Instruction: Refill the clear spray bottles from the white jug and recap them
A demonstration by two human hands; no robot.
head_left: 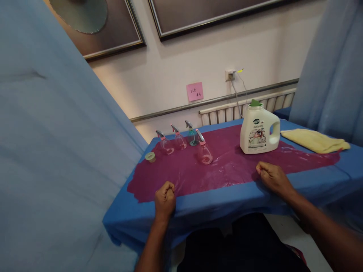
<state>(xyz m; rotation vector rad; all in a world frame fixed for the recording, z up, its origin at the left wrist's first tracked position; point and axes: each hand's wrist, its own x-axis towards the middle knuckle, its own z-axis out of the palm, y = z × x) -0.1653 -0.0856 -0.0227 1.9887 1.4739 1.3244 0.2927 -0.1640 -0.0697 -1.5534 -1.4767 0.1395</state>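
Note:
My left hand [165,198] rests as a closed fist on the near edge of the table, where the magenta plastic sheet [227,166] meets the blue cover [215,206]. My right hand [272,177] is also a closed fist on the sheet's near edge, in front of a white detergent jug [258,130] with a green spout. Neither fist shows anything inside. Several small clear spray bottles stand on the sheet: one closest [203,150], and others behind it [166,143], [179,138], [191,135]. A small green cap [150,156] lies at the sheet's left corner.
A folded yellow cloth [314,140] lies on the table's right end. Blue curtains hang at the left [56,151] and right [331,75]. Behind the table are a radiator [227,111], a wall socket with cable [230,74] and a pink note [194,91].

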